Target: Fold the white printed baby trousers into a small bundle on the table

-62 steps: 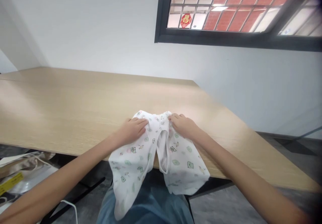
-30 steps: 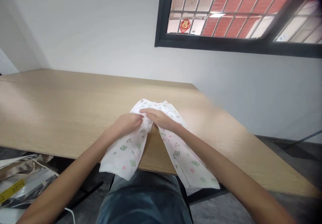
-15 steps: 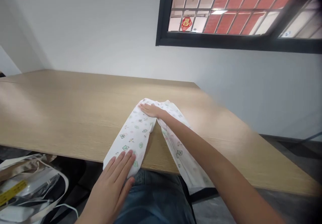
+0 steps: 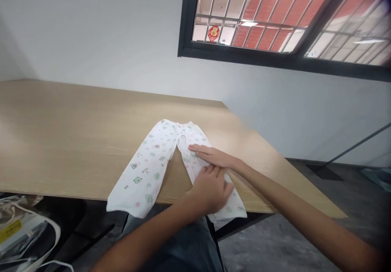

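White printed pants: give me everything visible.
The pants look like thin, soft fabric, white with small green, pink and dark motifs. They lie spread on the wooden table, waist away from the person, legs splayed, both hems past the near edge. The left-side leg looks fairly smooth; a rounded opening or fold shows at the crotch. The right hand and left hand are on the right-side leg, partly hiding it.

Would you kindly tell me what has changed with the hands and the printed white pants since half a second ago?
The right hand has left the upper left leg of the pants, and the left hand has left that leg's lower end. Both moved rightward onto the right leg, so the left leg now lies uncovered. The pants remain spread on the wooden table.
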### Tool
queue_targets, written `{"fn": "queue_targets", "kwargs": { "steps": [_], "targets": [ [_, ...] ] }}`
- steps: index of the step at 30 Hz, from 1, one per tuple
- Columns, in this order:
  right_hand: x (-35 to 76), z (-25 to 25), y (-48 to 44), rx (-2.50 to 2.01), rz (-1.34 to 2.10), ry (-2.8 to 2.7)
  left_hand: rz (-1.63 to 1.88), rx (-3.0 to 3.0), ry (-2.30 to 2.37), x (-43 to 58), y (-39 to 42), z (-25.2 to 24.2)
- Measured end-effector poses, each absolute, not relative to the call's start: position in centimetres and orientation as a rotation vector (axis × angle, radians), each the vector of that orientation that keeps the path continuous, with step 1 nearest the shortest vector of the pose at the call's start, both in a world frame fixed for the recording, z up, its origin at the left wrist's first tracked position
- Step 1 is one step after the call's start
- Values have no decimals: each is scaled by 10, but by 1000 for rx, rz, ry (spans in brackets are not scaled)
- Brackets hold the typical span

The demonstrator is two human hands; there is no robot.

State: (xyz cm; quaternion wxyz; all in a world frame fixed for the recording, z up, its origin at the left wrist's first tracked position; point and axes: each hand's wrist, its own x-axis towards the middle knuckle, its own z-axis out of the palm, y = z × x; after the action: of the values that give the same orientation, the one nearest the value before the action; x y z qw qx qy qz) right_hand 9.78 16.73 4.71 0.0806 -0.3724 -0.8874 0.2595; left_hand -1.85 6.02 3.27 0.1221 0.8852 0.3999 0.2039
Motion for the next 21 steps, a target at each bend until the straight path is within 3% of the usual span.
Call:
{"fn": "queue_targets", "kwargs": {
  "steps": [5, 12, 21],
  "targets": [
    [85, 29, 217, -1118, 508, -2547, 645, 2828, 1088, 13, 26, 7],
    [80, 23, 258, -1341, 364, -2112, 1235, 3059, 1518, 27, 14, -23],
    [98, 33, 248, -1400, 792, -1836, 1018, 2894, 1176, 17, 17, -11]
  ]
}}
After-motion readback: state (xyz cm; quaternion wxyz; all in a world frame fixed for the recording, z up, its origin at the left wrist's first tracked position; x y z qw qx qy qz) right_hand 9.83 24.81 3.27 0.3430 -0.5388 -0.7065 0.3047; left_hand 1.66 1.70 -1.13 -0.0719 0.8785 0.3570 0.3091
